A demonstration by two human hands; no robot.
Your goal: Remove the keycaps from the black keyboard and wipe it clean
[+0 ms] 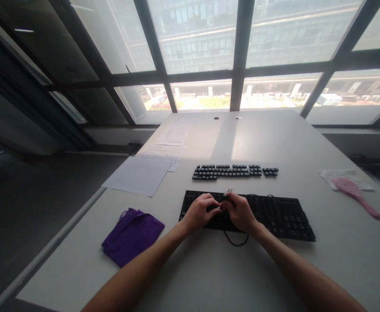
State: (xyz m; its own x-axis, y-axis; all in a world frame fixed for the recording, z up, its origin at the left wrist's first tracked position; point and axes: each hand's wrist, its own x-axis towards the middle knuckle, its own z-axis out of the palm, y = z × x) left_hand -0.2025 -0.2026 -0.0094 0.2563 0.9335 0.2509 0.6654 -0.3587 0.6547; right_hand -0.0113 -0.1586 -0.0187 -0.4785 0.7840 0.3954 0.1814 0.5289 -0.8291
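A black keyboard (283,216) lies on the white table, with many keycaps off its board. My left hand (200,211) is over its left part, thumb and forefinger pinched; what lies between them is too small to make out. Close beside it, my right hand (240,211) is closed around a keycap puller (230,190), whose thin wire prongs stick up past the fingers. The fingertips of both hands nearly meet. Behind the keyboard, loose black keycaps (232,172) are laid out in rows. A black cable (236,245) loops out at the keyboard's front edge.
A folded purple cloth (133,236) lies at the left, near my left forearm. Sheets of paper (138,173) spread along the table's left edge. On the right, a pink hairbrush (355,195) rests partly on a clear plastic bag (326,175). Large windows stand behind the table (261,134).
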